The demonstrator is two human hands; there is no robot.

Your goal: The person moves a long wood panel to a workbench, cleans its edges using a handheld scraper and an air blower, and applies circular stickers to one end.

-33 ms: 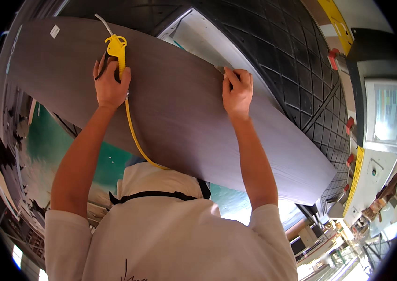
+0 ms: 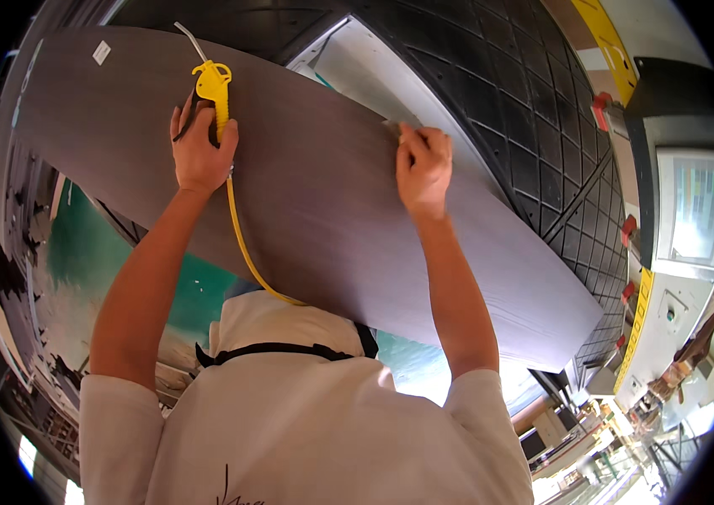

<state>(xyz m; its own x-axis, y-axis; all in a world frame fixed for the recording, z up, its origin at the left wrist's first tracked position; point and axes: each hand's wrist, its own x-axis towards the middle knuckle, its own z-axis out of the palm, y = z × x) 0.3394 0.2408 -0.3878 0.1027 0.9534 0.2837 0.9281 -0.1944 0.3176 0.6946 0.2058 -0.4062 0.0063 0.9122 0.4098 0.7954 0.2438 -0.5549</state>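
And the left hand (image 2: 204,157) wraps the handle of the yellow air gun (image 2: 216,82) over the brown panel (image 2: 315,194), likely light, stiff and best gripped right there, while the right hand (image 2: 424,168) pinches a small thin piece (image 2: 391,126) at the panel's far edge

label (image 2: 102,53) on the panel (image 2: 315,185), left of the air gun (image 2: 213,82)

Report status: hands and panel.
Left hand holding yellow air gun. Right hand holding small blurred item at far edge of grey panel. Yellow hose crossing panel.
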